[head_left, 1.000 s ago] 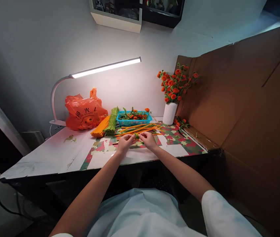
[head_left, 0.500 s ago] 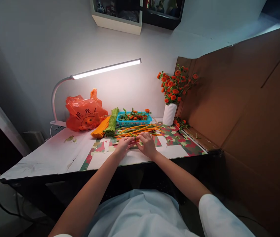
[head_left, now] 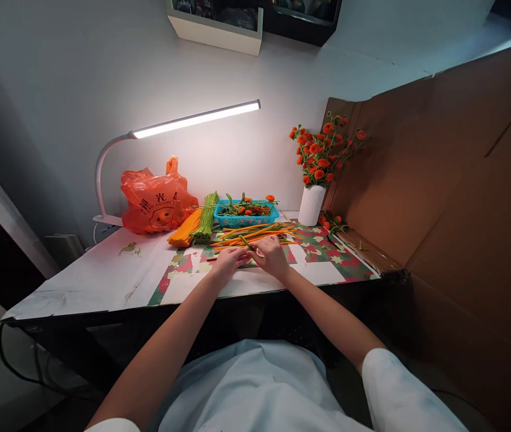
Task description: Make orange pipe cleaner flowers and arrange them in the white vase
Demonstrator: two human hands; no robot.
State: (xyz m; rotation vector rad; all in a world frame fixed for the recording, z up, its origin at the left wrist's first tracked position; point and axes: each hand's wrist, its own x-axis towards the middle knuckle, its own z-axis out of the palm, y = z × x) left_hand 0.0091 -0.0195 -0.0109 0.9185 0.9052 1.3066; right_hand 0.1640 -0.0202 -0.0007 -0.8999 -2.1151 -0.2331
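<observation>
My left hand [head_left: 230, 263] and my right hand [head_left: 273, 258] meet low over the table's front part. Their fingers are pinched together around a short green pipe cleaner [head_left: 245, 242], whose tip sticks up between them. The fingers hide the rest of the piece. Just beyond the hands lies a loose spread of orange and green pipe cleaners [head_left: 264, 233]. To the left of it are an orange bundle of pipe cleaners [head_left: 185, 230] and a green bundle [head_left: 205, 219]. A thin stick [head_left: 212, 258] lies beside my left hand.
Behind the stems stands a blue basket [head_left: 246, 221] of orange flowers. A white ribbed vase [head_left: 311, 206] with more flowers is at the right, near a cardboard wall [head_left: 453, 180]. An orange plastic bag [head_left: 160, 204] and a lit lamp [head_left: 196, 120] stand left.
My hands stay together, and the fingers have shifted slightly. The green tip now points up to the left more plainly. The whole view has moved a little.
</observation>
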